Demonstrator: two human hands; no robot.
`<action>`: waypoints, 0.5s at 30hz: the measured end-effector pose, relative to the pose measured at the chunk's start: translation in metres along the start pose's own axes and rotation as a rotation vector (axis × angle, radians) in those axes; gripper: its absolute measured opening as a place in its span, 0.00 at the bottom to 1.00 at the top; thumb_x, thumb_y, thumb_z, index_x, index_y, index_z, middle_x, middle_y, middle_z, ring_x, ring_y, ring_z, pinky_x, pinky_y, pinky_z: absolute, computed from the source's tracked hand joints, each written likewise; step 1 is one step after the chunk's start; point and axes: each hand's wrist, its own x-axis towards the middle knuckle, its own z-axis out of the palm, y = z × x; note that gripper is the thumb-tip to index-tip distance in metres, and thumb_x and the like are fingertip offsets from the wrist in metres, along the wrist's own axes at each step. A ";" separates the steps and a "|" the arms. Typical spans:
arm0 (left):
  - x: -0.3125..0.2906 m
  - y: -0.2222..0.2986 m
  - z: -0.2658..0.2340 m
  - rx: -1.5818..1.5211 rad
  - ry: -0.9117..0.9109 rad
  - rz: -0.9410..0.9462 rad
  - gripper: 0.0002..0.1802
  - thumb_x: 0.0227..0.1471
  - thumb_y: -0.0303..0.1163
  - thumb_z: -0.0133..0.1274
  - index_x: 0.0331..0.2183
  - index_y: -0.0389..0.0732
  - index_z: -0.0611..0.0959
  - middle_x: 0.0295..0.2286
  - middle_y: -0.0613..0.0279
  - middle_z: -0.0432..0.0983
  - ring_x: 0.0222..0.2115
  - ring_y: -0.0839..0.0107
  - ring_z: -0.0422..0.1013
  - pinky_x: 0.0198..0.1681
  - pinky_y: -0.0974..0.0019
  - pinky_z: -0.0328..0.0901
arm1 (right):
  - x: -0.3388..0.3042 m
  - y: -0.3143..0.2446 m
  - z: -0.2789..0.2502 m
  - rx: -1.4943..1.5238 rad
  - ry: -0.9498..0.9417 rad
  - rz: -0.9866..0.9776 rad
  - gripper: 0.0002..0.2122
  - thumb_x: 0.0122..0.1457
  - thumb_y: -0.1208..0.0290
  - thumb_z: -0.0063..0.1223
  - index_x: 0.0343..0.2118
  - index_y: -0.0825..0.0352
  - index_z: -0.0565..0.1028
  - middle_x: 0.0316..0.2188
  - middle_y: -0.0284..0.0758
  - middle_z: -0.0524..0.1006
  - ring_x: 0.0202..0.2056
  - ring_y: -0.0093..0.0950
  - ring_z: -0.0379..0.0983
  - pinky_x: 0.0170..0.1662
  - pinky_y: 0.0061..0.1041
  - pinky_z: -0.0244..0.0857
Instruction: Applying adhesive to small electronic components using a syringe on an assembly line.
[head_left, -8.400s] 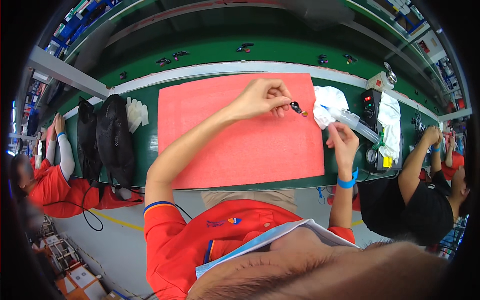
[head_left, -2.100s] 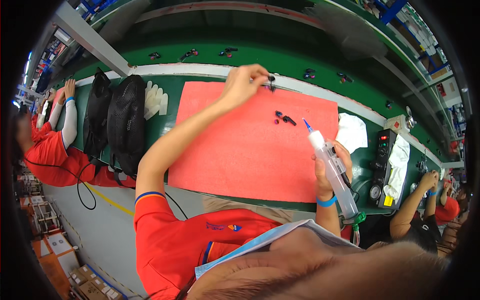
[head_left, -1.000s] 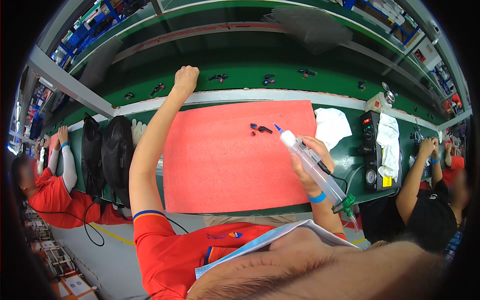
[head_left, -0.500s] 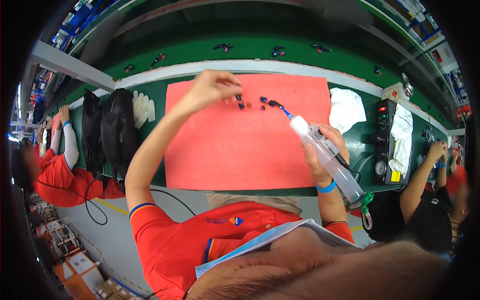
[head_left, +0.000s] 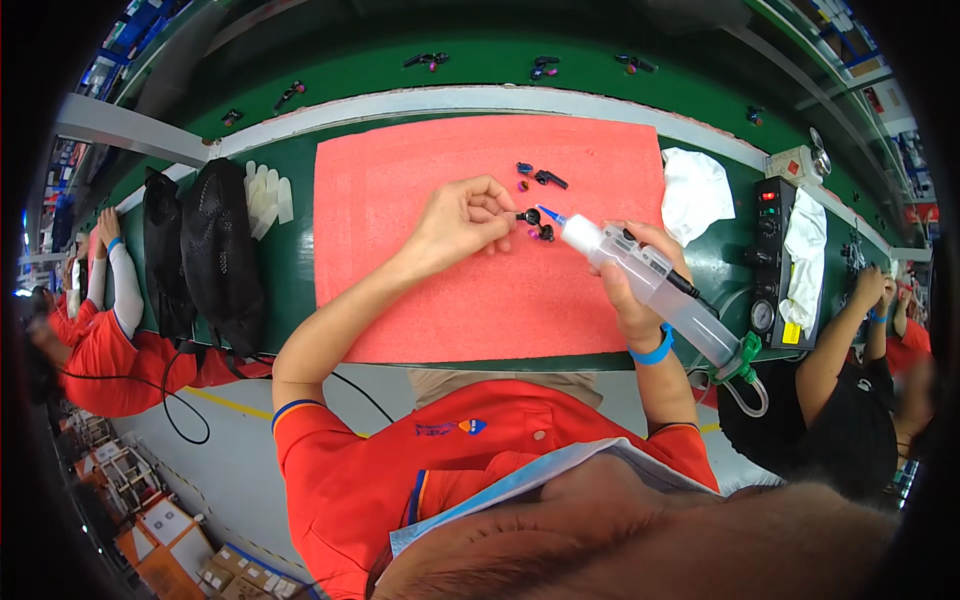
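My left hand (head_left: 462, 222) is above the middle of the pink foam mat (head_left: 420, 330), its fingertips pinching a small black earbud-like part (head_left: 531, 216). My right hand (head_left: 626, 300) is wrapped round a clear dispensing syringe (head_left: 695, 322) with a white collar, a green cap and a hose at its back end. The syringe's blue needle tip (head_left: 547, 212) points left, at or very near the held part; contact is too small to tell. Just below lies another black part with a pink tip (head_left: 545, 234). Farther up the mat lie several small dark pieces (head_left: 547, 178).
Black mesh bags (head_left: 222, 255) and pale finger cots (head_left: 266, 200) lie left of the mat. To the right are a white cloth (head_left: 695, 195) and a black dispenser controller (head_left: 768, 270). More earbud parts (head_left: 432, 62) line the green strip beyond. Co-workers sit on both sides.
My left hand has come down and right, and now pinches a black part. The syringe tip has gone from the far pieces to the held part. The view has shifted slightly.
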 end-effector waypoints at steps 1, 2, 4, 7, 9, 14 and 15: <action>0.000 -0.002 0.000 -0.005 0.000 -0.006 0.05 0.42 0.20 0.46 0.27 0.33 0.70 0.19 0.61 0.70 0.18 0.77 0.68 0.18 0.78 0.61 | 0.000 -0.001 0.001 -0.001 -0.005 0.006 0.18 0.42 0.75 0.52 0.37 0.72 0.63 0.30 0.45 0.70 0.25 0.29 0.71 0.28 0.22 0.66; 0.000 -0.005 0.000 -0.043 0.000 -0.021 0.04 0.42 0.20 0.47 0.27 0.32 0.70 0.19 0.60 0.70 0.18 0.76 0.69 0.18 0.78 0.62 | 0.001 -0.003 0.003 0.016 -0.006 -0.013 0.18 0.42 0.74 0.52 0.37 0.72 0.63 0.30 0.45 0.71 0.26 0.29 0.71 0.30 0.22 0.66; 0.000 -0.009 0.001 -0.117 0.000 -0.050 0.04 0.43 0.21 0.47 0.26 0.32 0.70 0.20 0.58 0.71 0.19 0.75 0.69 0.19 0.77 0.64 | 0.003 -0.006 0.006 0.049 -0.009 -0.052 0.18 0.42 0.73 0.53 0.36 0.71 0.63 0.29 0.44 0.71 0.28 0.29 0.71 0.33 0.22 0.65; -0.002 -0.010 0.003 -0.173 0.022 -0.062 0.05 0.43 0.21 0.48 0.26 0.32 0.70 0.21 0.56 0.72 0.19 0.74 0.70 0.20 0.75 0.65 | 0.003 -0.008 0.007 0.037 -0.001 -0.018 0.17 0.41 0.73 0.54 0.35 0.71 0.64 0.28 0.43 0.72 0.30 0.29 0.71 0.35 0.22 0.63; -0.003 -0.010 0.005 -0.199 0.033 -0.068 0.05 0.43 0.22 0.48 0.26 0.31 0.70 0.21 0.55 0.72 0.19 0.73 0.70 0.21 0.74 0.66 | 0.003 -0.009 0.008 0.030 0.005 -0.001 0.17 0.41 0.73 0.55 0.35 0.71 0.64 0.28 0.43 0.72 0.30 0.28 0.71 0.36 0.22 0.63; -0.004 -0.012 0.009 -0.219 0.056 -0.061 0.05 0.43 0.23 0.49 0.26 0.32 0.70 0.22 0.54 0.72 0.20 0.72 0.71 0.23 0.72 0.68 | 0.003 -0.010 0.009 -0.043 0.021 0.032 0.17 0.39 0.75 0.56 0.33 0.72 0.65 0.27 0.41 0.72 0.29 0.26 0.71 0.34 0.21 0.64; -0.004 -0.013 0.009 -0.221 0.064 -0.045 0.05 0.44 0.22 0.48 0.26 0.32 0.70 0.22 0.54 0.72 0.21 0.71 0.71 0.24 0.72 0.68 | 0.004 -0.011 0.010 -0.077 0.021 0.033 0.16 0.39 0.75 0.57 0.33 0.72 0.66 0.27 0.40 0.72 0.28 0.26 0.71 0.33 0.20 0.64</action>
